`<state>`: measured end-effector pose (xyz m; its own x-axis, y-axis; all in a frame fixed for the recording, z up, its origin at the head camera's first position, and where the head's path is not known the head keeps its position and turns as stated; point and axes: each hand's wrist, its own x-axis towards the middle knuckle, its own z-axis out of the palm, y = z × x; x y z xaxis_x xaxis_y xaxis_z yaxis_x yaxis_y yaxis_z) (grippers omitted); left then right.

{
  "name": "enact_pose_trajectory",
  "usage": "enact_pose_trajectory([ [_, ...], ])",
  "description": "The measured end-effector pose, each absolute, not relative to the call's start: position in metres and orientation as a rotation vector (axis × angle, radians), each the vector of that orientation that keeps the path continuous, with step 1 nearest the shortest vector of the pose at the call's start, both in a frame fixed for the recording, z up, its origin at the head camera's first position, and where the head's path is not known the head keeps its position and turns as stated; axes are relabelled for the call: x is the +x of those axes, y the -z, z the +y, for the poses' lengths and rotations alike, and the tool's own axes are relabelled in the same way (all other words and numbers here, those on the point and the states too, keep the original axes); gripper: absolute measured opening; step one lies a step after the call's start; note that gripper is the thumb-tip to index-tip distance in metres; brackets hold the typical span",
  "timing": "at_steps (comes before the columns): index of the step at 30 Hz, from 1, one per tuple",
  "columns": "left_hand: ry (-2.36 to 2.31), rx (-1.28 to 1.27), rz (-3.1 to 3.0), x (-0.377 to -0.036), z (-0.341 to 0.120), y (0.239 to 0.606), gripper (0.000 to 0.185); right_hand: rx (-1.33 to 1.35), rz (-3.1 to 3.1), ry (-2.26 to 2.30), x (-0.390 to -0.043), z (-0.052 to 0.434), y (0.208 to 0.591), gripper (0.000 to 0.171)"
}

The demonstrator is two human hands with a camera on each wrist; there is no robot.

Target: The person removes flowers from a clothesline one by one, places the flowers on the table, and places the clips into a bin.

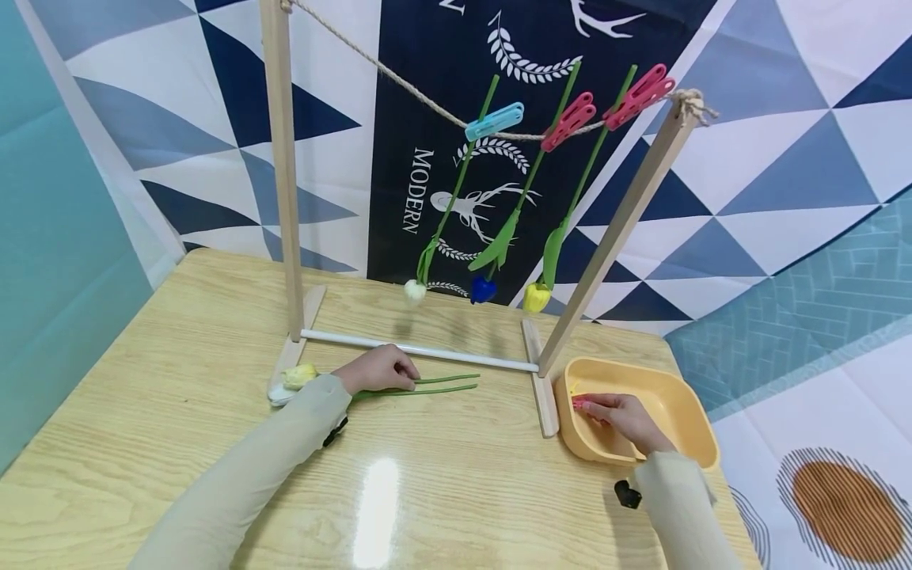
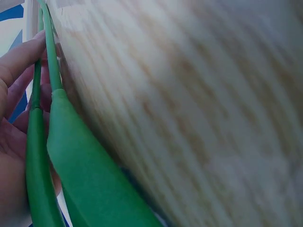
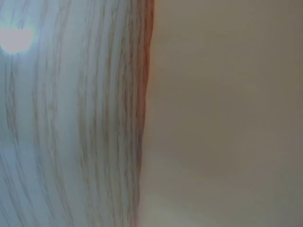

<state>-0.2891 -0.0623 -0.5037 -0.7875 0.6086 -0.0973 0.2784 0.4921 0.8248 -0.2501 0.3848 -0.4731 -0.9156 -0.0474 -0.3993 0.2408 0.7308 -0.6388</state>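
Note:
Two artificial tulips lie on the table, a yellow tulip point(image 1: 299, 375) and a white tulip point(image 1: 281, 395), their green stems pointing right. My left hand point(image 1: 379, 370) pinches one stem. In the left wrist view, a green stem point(image 2: 36, 87) runs between the fingers, beside a broad leaf point(image 2: 90, 165). Over the yellow-orange basin point(image 1: 659, 376), my right hand point(image 1: 627, 417) holds a pink-red clothespin point(image 1: 580, 402) by its fingertips. The right wrist view shows only the table and the basin's pale wall point(image 3: 222, 113), with the hand out of sight.
Behind the hands stands a wooden frame point(image 1: 287, 174) with a sagging rope point(image 1: 399, 79). White, blue and yellow tulips point(image 1: 536, 297) hang head down from it, clipped by a blue clothespin point(image 1: 495, 121) and two red clothespins point(image 1: 568, 121). A white crossbar point(image 1: 442, 353) joins the posts low down.

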Motion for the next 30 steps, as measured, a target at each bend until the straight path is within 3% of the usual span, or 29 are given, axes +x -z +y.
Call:
enact_pose_trajectory([
  [18, -1.113, 0.683, 2.429, -0.284, -0.059, 0.488, 0.009, 0.200, 2.645, 0.942, -0.246, 0.384, 0.465, 0.048],
  [30, -1.056, 0.672, 2.486, -0.276, -0.058, 0.491, 0.006, 0.126, 2.942, 0.992, -0.250, 0.353, 0.411, 0.051],
])
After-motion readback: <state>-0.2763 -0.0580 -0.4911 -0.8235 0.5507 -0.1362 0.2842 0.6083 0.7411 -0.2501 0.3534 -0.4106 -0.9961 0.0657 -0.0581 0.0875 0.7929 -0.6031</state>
